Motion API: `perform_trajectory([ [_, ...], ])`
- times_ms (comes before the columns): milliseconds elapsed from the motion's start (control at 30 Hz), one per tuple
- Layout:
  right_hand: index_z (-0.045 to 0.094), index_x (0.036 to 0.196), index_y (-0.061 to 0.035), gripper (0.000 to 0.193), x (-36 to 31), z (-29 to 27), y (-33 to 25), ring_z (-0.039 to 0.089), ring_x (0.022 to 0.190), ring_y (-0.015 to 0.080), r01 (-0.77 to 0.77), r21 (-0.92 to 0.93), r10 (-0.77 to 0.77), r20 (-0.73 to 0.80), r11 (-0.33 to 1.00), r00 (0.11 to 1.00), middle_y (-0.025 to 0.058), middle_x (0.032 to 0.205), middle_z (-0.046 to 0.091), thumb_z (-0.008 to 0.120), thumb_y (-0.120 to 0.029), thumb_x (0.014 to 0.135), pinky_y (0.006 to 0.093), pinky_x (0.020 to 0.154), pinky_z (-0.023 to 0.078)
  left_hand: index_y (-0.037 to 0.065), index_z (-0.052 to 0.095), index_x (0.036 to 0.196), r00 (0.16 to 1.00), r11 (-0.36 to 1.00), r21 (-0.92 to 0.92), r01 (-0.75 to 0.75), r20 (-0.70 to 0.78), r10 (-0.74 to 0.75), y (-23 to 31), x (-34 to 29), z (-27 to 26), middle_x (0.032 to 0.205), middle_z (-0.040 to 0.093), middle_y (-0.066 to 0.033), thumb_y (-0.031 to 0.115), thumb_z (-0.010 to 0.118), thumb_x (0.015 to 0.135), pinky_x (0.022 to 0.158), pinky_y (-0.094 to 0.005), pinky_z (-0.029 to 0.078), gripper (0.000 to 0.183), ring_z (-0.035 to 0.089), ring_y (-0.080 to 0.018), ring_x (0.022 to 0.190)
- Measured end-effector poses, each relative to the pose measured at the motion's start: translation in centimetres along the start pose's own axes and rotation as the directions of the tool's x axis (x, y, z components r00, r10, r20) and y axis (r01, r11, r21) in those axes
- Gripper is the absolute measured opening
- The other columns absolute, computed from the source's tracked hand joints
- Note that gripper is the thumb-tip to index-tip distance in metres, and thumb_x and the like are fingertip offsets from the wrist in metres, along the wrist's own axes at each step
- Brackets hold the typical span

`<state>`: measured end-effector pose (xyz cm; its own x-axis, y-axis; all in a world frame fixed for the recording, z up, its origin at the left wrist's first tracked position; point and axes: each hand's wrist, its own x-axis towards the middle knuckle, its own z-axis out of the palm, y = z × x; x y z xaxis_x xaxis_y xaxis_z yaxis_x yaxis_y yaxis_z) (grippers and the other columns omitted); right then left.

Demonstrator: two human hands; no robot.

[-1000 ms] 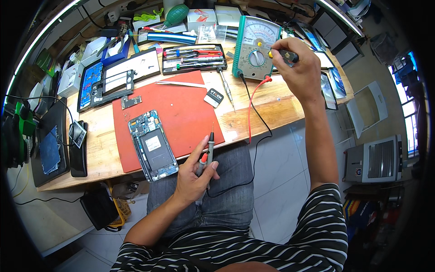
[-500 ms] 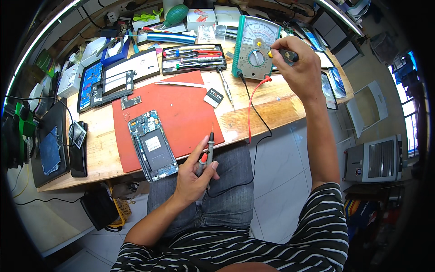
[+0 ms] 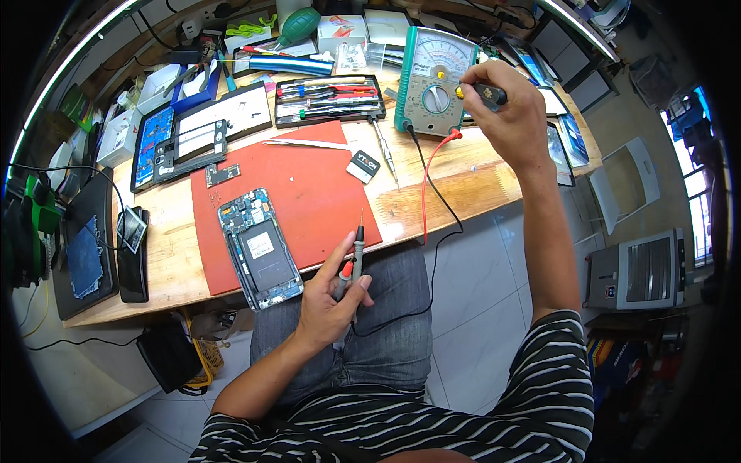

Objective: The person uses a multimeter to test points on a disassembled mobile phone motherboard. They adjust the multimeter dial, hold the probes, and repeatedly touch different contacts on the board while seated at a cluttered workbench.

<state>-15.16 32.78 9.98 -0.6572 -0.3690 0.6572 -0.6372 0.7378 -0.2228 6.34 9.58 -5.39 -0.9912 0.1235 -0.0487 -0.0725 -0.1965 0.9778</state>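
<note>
My left hand point(image 3: 326, 309) is closed round two test probes point(image 3: 358, 251) over my lap. One has a black collar and a bare metal tip pointing up at the mat's edge; the other shows a red collar. My right hand point(image 3: 505, 108) reaches to the right side of a green-framed analog multimeter point(image 3: 438, 69), thumb and forefinger pinched at its small yellow knob point(image 3: 461, 92). A dark rounded piece with gold marks shows between these fingers; whether I hold it is unclear. An opened phone point(image 3: 266, 251) lies on the red mat point(image 3: 316, 201), overhanging the table's front edge.
A small circuit board point(image 3: 223, 175), tweezers point(image 3: 309, 143) and a dark card-like piece point(image 3: 362, 166) lie around the mat. A tool tray point(image 3: 330, 119) and a pen-like screwdriver point(image 3: 384, 150) are beyond. Black and red leads point(image 3: 426, 185) hang from the meter past the table edge.
</note>
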Motion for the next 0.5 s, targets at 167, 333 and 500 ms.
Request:
perform_trajectory([
  [167, 0.07, 0.095, -0.0026, 0.01, 0.03, -0.09, 0.0, 0.072, 0.083, 0.0183, 0.005, 0.014, -0.005, 0.002, 1.0, 1.0, 0.0067, 0.089, 0.072, 0.072, -0.007, 0.087, 0.03, 0.074, 0.056, 0.002, 0.026, 0.16, 0.999, 0.999, -0.02, 0.032, 0.014, -0.031, -0.14, -0.02, -0.12, 0.137, 0.056, -0.0174, 0.002, 0.06, 0.1, 0.049, -0.0203, 0.052, 0.069, 0.07, -0.0134, 0.074],
  [333, 0.07, 0.095, -0.0028, 0.01, 0.09, -0.15, 0.07, 0.07, 0.081, 0.018, 0.035, 0.011, -0.035, 0.004, 0.999, 0.999, 0.0069, 0.088, 0.072, 0.073, -0.008, 0.087, 0.0302, 0.073, 0.055, 0.002, 0.026, 0.16, 0.999, 0.999, -0.022, -0.041, 0.013, 0.041, -0.51, 0.11, -0.07, 0.141, 0.052, -0.0176, 0.001, 0.06, 0.1, 0.049, -0.0203, 0.052, 0.069, 0.07, -0.0139, 0.075],
  [500, 0.07, 0.096, -0.0027, 0.011, 0.15, -0.25, 0.07, 0.07, 0.081, 0.018, 0.032, 0.016, -0.033, 0.016, 0.999, 0.999, 0.0073, 0.088, 0.071, 0.072, -0.008, 0.087, 0.0304, 0.073, 0.055, 0.002, 0.025, 0.16, 1.0, 1.0, -0.018, 0.014, 0.017, -0.014, -0.15, -0.07, -0.18, 0.142, 0.052, -0.0178, 0.001, 0.059, 0.1, 0.05, -0.0203, 0.052, 0.069, 0.07, -0.0139, 0.075],
])
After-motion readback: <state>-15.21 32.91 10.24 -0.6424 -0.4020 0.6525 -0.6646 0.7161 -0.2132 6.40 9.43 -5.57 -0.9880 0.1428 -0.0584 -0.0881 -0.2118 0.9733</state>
